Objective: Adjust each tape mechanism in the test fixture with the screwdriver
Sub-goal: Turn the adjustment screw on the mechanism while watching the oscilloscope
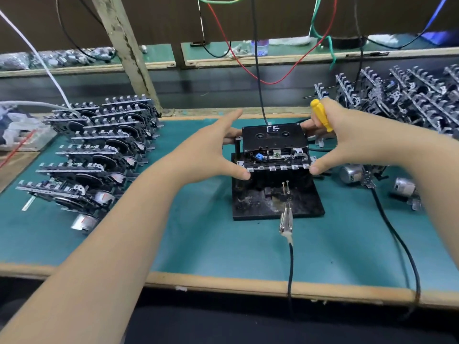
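A tape mechanism (275,157) with a black cassette (273,136) marked "FE" on top sits on the black test fixture (275,199) at the middle of the bench. My left hand (211,150) grips the mechanism's left side, thumb at the front corner and fingers at the back. My right hand (347,140) grips the right side the same way, with the yellow screwdriver (321,115) tucked under its curled fingers, handle pointing up.
Rows of tape mechanisms (99,150) lie at the left, and a heap of mechanisms (409,100) at the back right. Loose motors (352,173) lie right of the fixture. A metal clip on a black cable (285,219) lies at the fixture's front edge. Wires hang overhead.
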`<state>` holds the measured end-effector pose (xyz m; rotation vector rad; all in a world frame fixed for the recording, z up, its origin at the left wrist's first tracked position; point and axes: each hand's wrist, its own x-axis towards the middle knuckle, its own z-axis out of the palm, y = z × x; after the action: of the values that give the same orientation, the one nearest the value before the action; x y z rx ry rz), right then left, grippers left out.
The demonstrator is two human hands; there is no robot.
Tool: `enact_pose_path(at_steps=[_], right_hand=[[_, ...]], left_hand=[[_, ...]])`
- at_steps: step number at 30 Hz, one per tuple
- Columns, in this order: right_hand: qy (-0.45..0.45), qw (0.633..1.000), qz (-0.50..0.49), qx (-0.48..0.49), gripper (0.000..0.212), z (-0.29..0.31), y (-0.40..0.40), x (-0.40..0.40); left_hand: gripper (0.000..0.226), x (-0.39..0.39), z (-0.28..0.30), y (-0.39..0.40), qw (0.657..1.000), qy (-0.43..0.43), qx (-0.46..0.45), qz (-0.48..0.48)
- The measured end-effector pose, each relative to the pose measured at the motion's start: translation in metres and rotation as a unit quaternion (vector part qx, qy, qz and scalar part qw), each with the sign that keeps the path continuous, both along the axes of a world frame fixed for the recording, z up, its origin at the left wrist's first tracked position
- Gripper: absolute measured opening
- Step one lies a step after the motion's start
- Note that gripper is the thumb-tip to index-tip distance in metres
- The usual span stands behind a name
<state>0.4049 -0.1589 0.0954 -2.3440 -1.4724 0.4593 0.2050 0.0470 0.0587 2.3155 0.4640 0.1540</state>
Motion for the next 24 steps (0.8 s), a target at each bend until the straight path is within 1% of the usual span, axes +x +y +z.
enact_pose_path(at_steps=[2, 6, 10, 16, 17, 19, 21, 22, 23, 24], right_hand=[[-0.007, 1.0, -0.004, -0.008, 0.102, 0.003, 0.002, -0.001], [-0.003, 1.0, -0.017, -0.003, 0.094, 0.0, 0.002, -0.002], [0.029, 0.999, -0.022, -0.006, 0.078, 0.0, 0.0, -0.002], [0.024, 0.999, -0.013, -0.019, 0.075, 0.003, 0.001, -0.007], [0.024, 0.999, -0.011, -0.021, 0.075, 0.004, 0.0, -0.007], [0.02, 0.999, -0.009, -0.027, 0.077, 0.004, 0.001, -0.006], [0.011, 0.999, -0.011, -0.031, 0.085, 0.003, 0.002, -0.004], [0.011, 0.999, -0.014, -0.033, 0.089, 0.003, 0.002, -0.003], [0.014, 0.999, -0.015, -0.035, 0.088, 0.003, 0.003, -0.003], [0.018, 0.999, -0.013, -0.031, 0.082, 0.003, 0.003, -0.002]], left_hand=[[0.125, -0.001, 0.0, 0.0, 1.0, -0.002, -0.002, 0.002], [0.123, 0.0, -0.001, 0.0, 1.0, 0.003, 0.004, 0.002], [0.119, -0.002, -0.004, 0.0, 1.0, -0.004, -0.006, 0.002], [0.111, -0.007, -0.009, -0.009, 0.999, -0.022, -0.037, 0.012], [0.108, -0.008, -0.008, -0.012, 0.999, -0.026, -0.021, 0.011], [0.097, -0.012, -0.006, -0.019, 0.997, -0.048, 0.055, -0.007], [0.085, -0.015, -0.007, -0.03, 0.99, -0.06, 0.121, -0.038], [0.083, -0.015, -0.01, -0.038, 0.988, -0.053, 0.136, -0.041], [0.084, -0.015, -0.013, -0.047, 0.988, -0.045, 0.143, -0.034], [0.089, -0.014, -0.017, -0.055, 0.989, -0.045, 0.143, -0.018]])
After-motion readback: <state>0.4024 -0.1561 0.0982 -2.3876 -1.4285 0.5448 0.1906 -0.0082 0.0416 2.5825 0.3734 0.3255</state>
